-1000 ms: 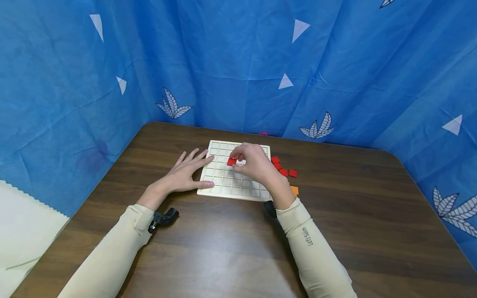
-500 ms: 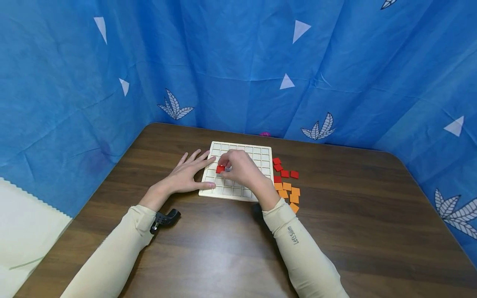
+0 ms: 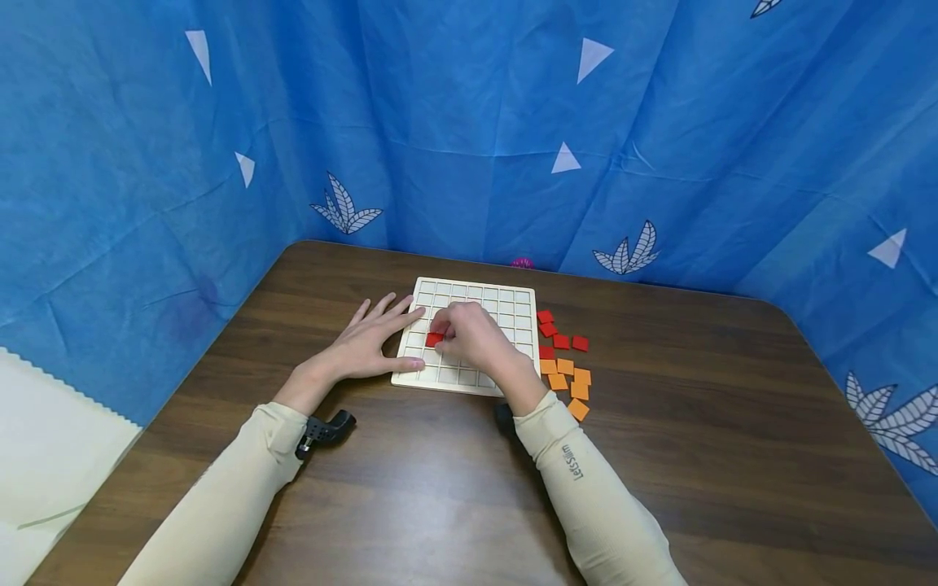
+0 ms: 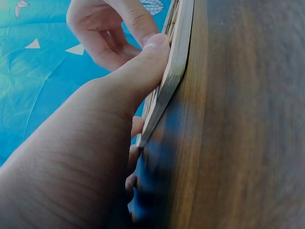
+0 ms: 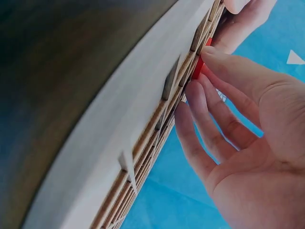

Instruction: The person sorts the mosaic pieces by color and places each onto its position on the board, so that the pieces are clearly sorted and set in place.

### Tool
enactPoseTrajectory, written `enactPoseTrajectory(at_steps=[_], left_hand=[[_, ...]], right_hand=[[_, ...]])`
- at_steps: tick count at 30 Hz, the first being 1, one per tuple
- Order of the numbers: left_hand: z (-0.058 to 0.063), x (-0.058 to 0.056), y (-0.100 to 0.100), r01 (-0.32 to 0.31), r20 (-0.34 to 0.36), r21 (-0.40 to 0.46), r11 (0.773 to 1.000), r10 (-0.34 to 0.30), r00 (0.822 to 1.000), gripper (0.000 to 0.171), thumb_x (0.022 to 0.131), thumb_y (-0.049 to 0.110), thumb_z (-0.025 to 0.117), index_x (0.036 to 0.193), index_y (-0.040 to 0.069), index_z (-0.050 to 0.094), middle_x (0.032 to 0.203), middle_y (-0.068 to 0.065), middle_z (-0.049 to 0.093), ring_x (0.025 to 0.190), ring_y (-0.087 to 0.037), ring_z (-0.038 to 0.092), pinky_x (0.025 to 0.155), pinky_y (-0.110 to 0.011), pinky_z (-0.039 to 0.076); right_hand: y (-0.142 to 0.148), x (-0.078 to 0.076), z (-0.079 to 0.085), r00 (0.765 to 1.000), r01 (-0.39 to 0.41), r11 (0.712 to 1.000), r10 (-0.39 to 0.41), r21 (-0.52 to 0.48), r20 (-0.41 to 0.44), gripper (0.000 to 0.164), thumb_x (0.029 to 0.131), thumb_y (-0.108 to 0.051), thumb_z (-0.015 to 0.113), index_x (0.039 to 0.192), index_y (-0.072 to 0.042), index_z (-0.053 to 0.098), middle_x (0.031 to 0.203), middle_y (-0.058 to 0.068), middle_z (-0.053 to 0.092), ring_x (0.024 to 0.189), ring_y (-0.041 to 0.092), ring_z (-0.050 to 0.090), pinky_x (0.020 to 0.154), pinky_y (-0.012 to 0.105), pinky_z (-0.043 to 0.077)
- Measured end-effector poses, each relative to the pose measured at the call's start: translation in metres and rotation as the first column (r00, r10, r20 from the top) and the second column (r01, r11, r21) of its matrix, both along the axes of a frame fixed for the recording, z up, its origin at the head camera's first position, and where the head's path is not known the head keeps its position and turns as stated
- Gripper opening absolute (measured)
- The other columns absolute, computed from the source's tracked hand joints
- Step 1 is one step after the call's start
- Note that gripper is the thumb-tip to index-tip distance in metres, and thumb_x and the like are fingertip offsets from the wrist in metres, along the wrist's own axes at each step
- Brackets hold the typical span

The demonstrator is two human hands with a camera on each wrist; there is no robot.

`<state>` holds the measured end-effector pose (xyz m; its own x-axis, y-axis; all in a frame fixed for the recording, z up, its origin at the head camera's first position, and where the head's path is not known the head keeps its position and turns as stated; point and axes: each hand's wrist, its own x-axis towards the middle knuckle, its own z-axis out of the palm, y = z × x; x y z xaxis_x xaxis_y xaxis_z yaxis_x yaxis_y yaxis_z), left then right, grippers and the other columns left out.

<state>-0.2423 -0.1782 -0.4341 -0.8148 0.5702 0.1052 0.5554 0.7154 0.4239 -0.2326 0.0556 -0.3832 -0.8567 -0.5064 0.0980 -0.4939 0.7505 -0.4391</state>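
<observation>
My right hand [image 3: 472, 335] pinches a red square tile [image 3: 435, 339] between thumb and fingers at the left part of a pale wooden grid board [image 3: 516, 324]. In the right wrist view the red tile [image 5: 202, 62] stands at the board's ridges, partly covered by the thumb. My left hand [image 3: 366, 346] lies with fingers spread over the board's left edge. Its thumb [image 4: 155, 52] rests on the board's rim [image 4: 177, 57] in the left wrist view. Much of the grid's middle is hidden behind the right hand.
Several loose red tiles [image 3: 561, 342] lie on the brown table [image 3: 696, 391] right of the board. Several orange tiles [image 3: 579, 391] lie nearer, some touching each other. A blue patterned curtain [image 3: 469, 122] hangs behind and beside the table.
My right hand has carried the red tile left and nearer across the board, then lowered it slightly. The orange tiles came into fuller view. My left hand has stayed on the board's edge.
</observation>
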Motion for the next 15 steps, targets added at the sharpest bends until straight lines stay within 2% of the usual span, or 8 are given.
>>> enactPoseTrajectory(at_steps=[8, 15], left_hand=[[0.000, 0.000, 0.000, -0.002, 0.009, -0.006, 1.000, 0.002, 1.000, 0.096, 0.090, 0.063, 0.075, 0.167, 0.023, 0.034, 0.176, -0.010, 0.021, 0.163, -0.043, 0.009, 0.128, -0.068, -0.001], [0.000, -0.001, 0.000, -0.004, 0.003, -0.009, 1.000, 0.004, 1.000, 0.097, 0.090, 0.063, 0.075, 0.167, 0.022, 0.034, 0.176, -0.010, 0.021, 0.163, -0.043, 0.009, 0.128, -0.069, -0.001]], right_hand=[[0.002, 0.002, 0.001, 1.000, -0.006, 1.000, 0.006, 0.007, -0.009, 0.024, 0.086, -0.009, 0.088, 0.109, -0.007, 0.080, 0.101, 0.007, 0.078, 0.093, 0.020, 0.072, 0.089, 0.036, 0.059], [0.016, 0.005, 0.007, 0.999, 0.021, 0.999, -0.022, -0.030, -0.024, 0.024, 0.089, -0.010, 0.084, 0.112, -0.005, 0.080, 0.107, 0.008, 0.079, 0.097, 0.022, 0.073, 0.092, 0.037, 0.060]])
